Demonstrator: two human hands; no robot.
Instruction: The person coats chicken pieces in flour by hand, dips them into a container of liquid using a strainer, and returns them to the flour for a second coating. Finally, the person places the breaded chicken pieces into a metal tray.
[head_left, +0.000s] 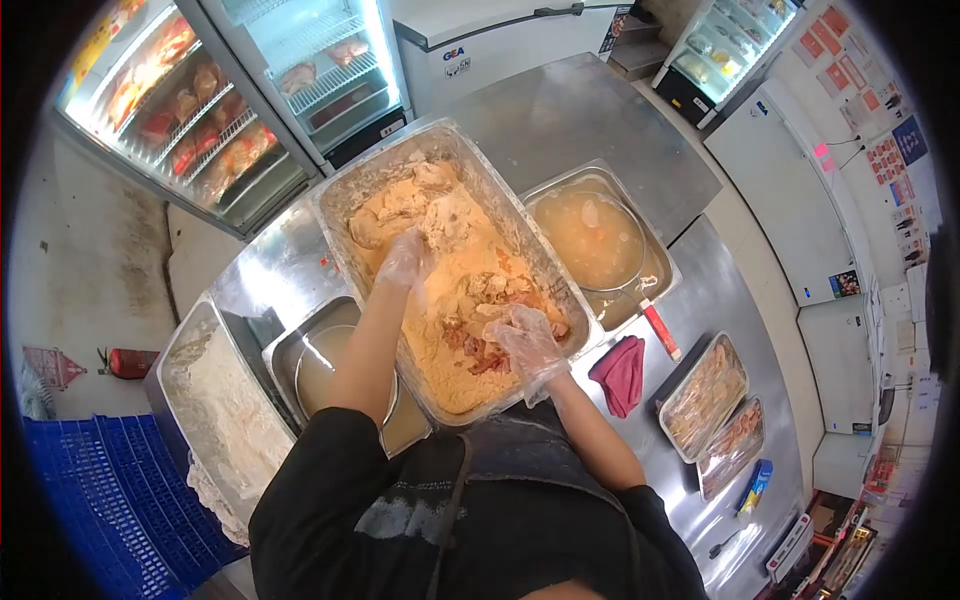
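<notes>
A large metal tray (455,135) holds orange-tinted breading flour (445,385), with floured meat pieces (430,205) heaped at its far end. Redder, partly coated raw meat pieces (475,335) lie at the near right of the flour. My left hand (405,262), in a clear plastic glove, is over the flour just below the heap, fingers extended and slightly blurred. Also gloved, my right hand (527,345) rests on the redder pieces with its fingers apart; its fingertips are partly lost among the meat. I see nothing gripped in either hand.
Right of the tray stands a pan of cloudy liquid (655,270) with a red-handled strainer (660,330). A maroon cloth (619,376) and wrapped meat trays (706,395) lie beyond. At left are another liquid pan (285,350), a white flour bin (225,400) and a blue crate (100,500).
</notes>
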